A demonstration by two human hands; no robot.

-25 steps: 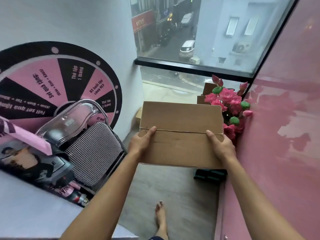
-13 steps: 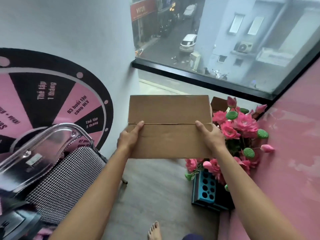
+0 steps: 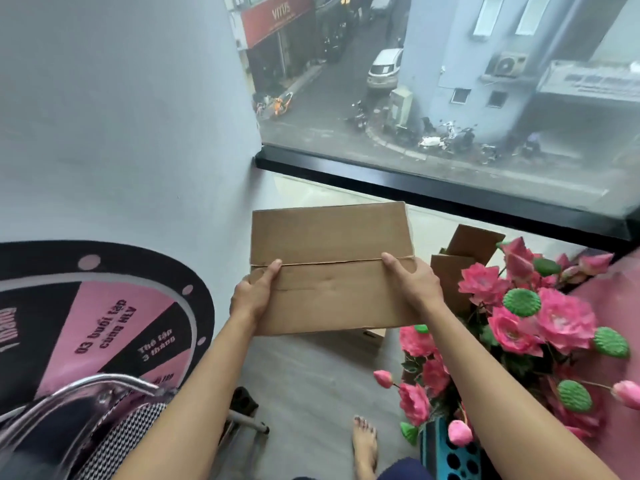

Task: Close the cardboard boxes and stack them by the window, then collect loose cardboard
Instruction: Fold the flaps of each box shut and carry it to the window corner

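Observation:
A closed brown cardboard box (image 3: 330,251) hangs in the air in front of me, its two top flaps meeting in a seam. My left hand (image 3: 254,294) grips its left side with the thumb on the seam. My right hand (image 3: 412,284) grips the right side the same way. Behind the box on the right, by the window (image 3: 450,188), stands another cardboard box (image 3: 464,258) with raised flaps, partly hidden by flowers. A corner of more cardboard (image 3: 374,333) shows on the floor under the held box.
A pink artificial flower arrangement (image 3: 526,327) in a blue crate (image 3: 446,455) stands at the right against a pink wall. A chrome chair with checked seat (image 3: 114,427) is at lower left. A pink and black prize wheel (image 3: 114,327) leans on the white wall. My bare foot (image 3: 363,445) rests on the grey floor.
I have walked closer to the window with the box held in both hands. The window sill, the flowers and the box with raised flaps now sit nearer and larger.

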